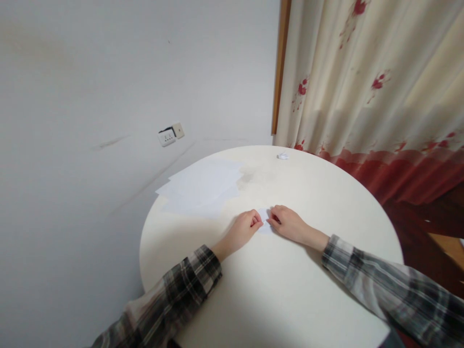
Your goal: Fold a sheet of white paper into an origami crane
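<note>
A small piece of white paper [266, 227] lies on the round white table [275, 285], between my two hands. My left hand [248, 225] has its fingers curled, with thumb and forefinger pinching the paper's left side. From the right, my right hand [286, 222] pinches the same paper, its fingers folded in. The fingertips of both hands come close together over the middle of the paper. Part of the paper is hidden under the fingers, and its exact shape is hard to make out.
Several overlapping white sheets [205, 186] spread over the table's left side. A crumpled bit of paper [282, 156] sits near the far edge. Beyond are a wall with a socket [166, 137] and a flowered curtain [362, 96] at right.
</note>
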The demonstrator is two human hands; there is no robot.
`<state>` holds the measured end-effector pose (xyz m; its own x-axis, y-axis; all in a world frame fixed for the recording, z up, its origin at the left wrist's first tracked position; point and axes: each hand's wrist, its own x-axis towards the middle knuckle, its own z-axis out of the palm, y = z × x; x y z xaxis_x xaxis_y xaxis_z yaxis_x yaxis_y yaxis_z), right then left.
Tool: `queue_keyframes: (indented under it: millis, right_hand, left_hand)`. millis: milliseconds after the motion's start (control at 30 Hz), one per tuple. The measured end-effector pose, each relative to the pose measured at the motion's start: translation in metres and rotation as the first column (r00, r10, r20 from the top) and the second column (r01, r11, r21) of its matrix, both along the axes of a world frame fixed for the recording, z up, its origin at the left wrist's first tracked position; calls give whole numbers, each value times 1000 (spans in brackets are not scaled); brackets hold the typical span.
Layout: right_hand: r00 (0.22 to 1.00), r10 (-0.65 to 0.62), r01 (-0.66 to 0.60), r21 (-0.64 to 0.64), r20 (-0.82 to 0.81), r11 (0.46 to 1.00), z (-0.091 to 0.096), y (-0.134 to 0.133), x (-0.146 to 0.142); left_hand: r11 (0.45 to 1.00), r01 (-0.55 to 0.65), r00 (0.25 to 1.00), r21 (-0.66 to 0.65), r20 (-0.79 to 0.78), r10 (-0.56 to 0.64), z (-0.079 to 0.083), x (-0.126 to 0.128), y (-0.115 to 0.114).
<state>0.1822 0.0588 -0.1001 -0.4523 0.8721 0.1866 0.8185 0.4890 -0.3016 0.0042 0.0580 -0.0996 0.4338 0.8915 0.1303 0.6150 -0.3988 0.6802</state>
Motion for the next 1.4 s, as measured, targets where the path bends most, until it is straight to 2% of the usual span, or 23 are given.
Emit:
queue_keyframes:
  millis: [400,533,633,733,833,933,1033,1167,1267,1400]
  right_hand:
    - [1000,-12,12,28,2,1000,-1,1,-3]
    - [999,-17,17,15,-27,1000,-3,1,-2]
    - [992,7,-7,-1,-129,1000,-5,1,0]
    - [968,61,-64,-7,-244,998,-6,1,4]
    - [938,117,-133,-27,-325,991,-7,4,9]
    - [914,137,-189,-103,-381,977,-7,8,14]
    - [921,115,-181,-147,-373,972,-6,12,17]
    - [970,28,-63,-140,-240,988,-6,16,22]
    - [983,28,-58,-160,-183,985,-6,19,26]
    - [980,8,-54,-229,-197,972,-1,21,34]
  left_hand:
    - [980,71,989,186,-138,-46,1,-3,-1]
    - [957,86,984,276,-175,-38,1,-4,-5]
    - [910,140,967,390,-252,-41,0,-5,-9]
    - [839,246,927,485,-371,-57,-2,-6,-11]
    - [774,366,875,518,-474,-96,-5,-6,-10]
    - [731,448,827,514,-549,-121,-7,-7,-9]
    - [729,455,806,511,-584,-95,-8,-8,-11]
    - [756,463,778,462,-621,-97,-6,-9,-15]
    - [788,460,767,409,-630,-121,-7,-11,-15]
    - [804,450,776,389,-616,-136,-9,-12,-15]
